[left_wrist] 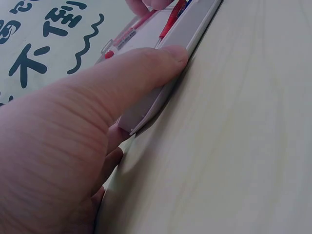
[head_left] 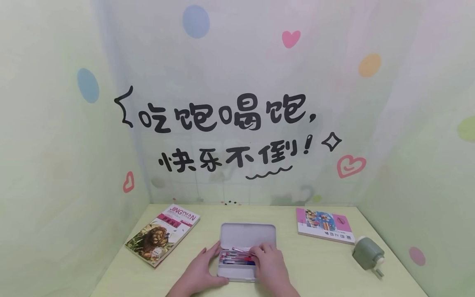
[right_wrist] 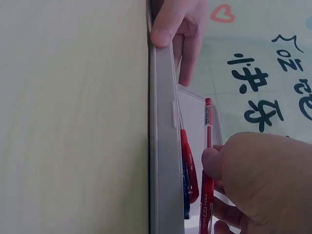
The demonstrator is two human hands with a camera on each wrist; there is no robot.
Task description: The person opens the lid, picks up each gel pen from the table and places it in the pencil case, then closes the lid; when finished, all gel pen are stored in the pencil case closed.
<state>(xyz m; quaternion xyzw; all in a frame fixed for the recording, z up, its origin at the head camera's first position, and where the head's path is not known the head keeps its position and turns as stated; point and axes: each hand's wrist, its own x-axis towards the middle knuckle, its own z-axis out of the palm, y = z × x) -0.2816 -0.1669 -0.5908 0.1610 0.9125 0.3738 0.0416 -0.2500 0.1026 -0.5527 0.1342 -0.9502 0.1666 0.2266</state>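
Note:
An open pencil case [head_left: 237,273] of pale metal stands on the table in the head view, its lid [head_left: 248,236] raised at the back. My left hand [head_left: 202,270] holds the case's left end, thumb on the front edge and fingers round the side. With thumb and fingers, my right hand [head_left: 272,268] pinches a red pen [right_wrist: 208,117] above the case's right part. Inside lie a red item with a thin metal tip [right_wrist: 191,170], a blue pen [right_wrist: 186,204] and other pens, partly hidden by the right hand.
A book with a lion cover [head_left: 159,237] lies on the left of the table [head_left: 319,272]. At the back right is a pink-and-white book [head_left: 324,225], with a grey-green bottle [head_left: 367,253] near its corner. Printed walls [head_left: 237,185] enclose the table's back and sides.

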